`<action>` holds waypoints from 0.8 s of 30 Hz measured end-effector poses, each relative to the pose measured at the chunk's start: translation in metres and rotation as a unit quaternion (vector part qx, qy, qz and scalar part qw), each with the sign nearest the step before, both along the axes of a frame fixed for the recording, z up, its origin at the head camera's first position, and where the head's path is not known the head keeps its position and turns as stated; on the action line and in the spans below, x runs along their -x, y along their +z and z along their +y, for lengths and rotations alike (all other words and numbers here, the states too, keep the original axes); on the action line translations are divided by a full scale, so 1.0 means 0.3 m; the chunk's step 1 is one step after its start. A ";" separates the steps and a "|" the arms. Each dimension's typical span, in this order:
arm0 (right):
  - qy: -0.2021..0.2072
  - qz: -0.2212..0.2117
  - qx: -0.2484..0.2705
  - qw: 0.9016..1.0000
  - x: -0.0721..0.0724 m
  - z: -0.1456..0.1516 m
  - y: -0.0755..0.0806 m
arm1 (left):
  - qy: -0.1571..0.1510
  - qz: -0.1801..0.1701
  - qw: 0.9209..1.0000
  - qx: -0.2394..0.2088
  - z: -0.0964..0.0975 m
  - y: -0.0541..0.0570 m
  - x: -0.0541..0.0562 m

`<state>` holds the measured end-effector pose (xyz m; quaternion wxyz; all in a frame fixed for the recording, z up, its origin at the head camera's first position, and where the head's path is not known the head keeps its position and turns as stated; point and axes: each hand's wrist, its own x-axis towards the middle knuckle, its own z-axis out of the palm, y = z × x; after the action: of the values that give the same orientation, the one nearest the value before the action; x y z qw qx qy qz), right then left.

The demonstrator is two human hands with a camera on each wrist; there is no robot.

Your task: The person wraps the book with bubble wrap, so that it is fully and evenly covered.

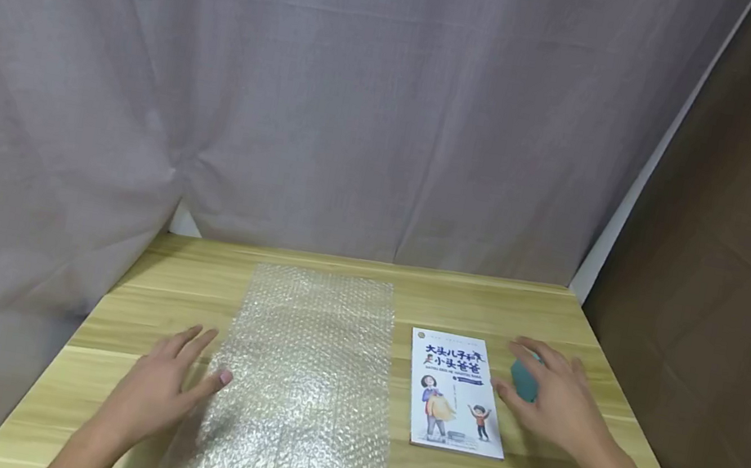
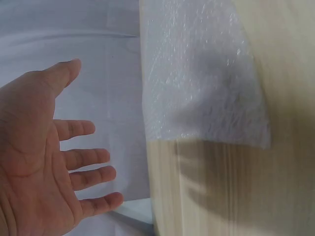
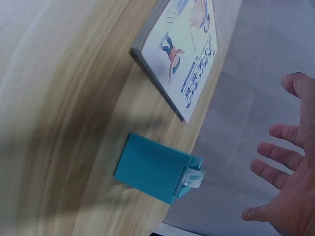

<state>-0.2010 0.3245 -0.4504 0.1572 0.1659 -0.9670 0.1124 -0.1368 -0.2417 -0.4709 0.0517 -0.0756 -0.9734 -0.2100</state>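
Teal block [image 3: 150, 166] sitting near the right hand [image 1: 558, 399], spread fingers partly hiding it in the head view, its white strip [image 3: 192, 178] blurring, bubble wrap [image 1: 315, 373] lying beside the left hand [image 1: 150, 395], fingers standing apart, book [image 1: 455, 401] lying between block and wrap.

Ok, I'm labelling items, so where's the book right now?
In the head view, the book lies on the table, right of centre, between the bubble wrap and the teal item near the right hand.
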 end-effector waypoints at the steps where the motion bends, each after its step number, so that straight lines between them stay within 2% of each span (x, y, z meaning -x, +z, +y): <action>1: 0.002 -0.002 -0.001 1.000 0.004 -0.005 0.003 | -0.001 0.001 1.000 -0.001 0.003 -0.001 -0.004; 11: 0.025 -0.035 -0.007 0.999 0.046 -0.059 0.018 | -0.001 -0.027 1.000 -0.011 0.033 -0.015 -0.023; 19: 0.051 -0.053 -0.013 0.997 0.097 -0.134 0.029 | 0.000 -0.011 1.000 -0.016 0.048 -0.047 -0.032; 24: 0.068 -0.053 -0.014 0.996 0.135 -0.172 0.026 | 0.000 -0.031 0.999 -0.010 0.058 -0.061 -0.036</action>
<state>-0.2414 0.2730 -0.4427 0.0954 0.2271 -0.9620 0.1178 -0.1262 -0.2245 -0.4890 0.0221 -0.0684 -0.9723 -0.2222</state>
